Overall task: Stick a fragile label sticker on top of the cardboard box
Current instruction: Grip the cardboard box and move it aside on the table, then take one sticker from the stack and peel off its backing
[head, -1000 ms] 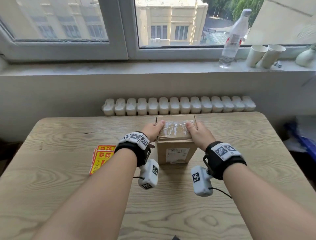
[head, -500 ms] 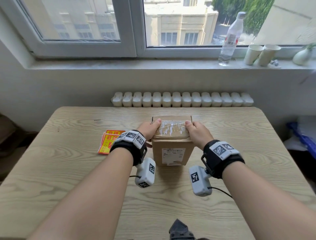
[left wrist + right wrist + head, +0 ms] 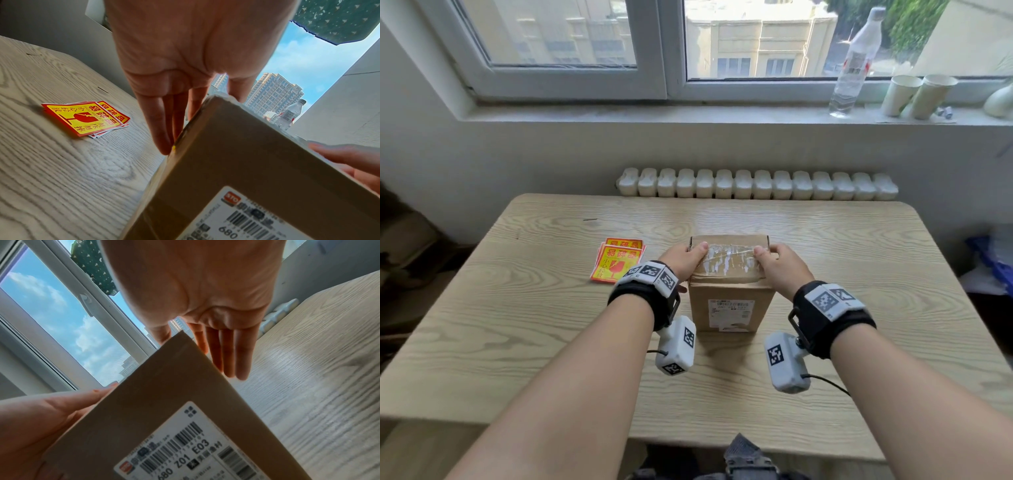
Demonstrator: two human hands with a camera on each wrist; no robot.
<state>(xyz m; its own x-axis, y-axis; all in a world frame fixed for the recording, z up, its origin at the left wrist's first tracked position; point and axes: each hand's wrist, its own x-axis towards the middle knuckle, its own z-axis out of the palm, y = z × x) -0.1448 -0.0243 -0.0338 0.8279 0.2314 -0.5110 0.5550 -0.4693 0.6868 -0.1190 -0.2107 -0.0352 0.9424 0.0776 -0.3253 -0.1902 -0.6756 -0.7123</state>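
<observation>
Bare table [image 3: 859,274] right of the box [image 3: 729,308]; sticker stack [image 3: 616,262] lies left.

Bright window [image 3: 756,37] daylight, soft shadows, edges warped wide-angle

I am looking at a plain room, maybe a small office or a flat. I see a wooden table [image 3: 859,274] under a big window [image 3: 558,41], a white radiator [image 3: 756,185], and a water bottle [image 3: 854,68] with paper cups [image 3: 917,96] on the sill.
</observation>
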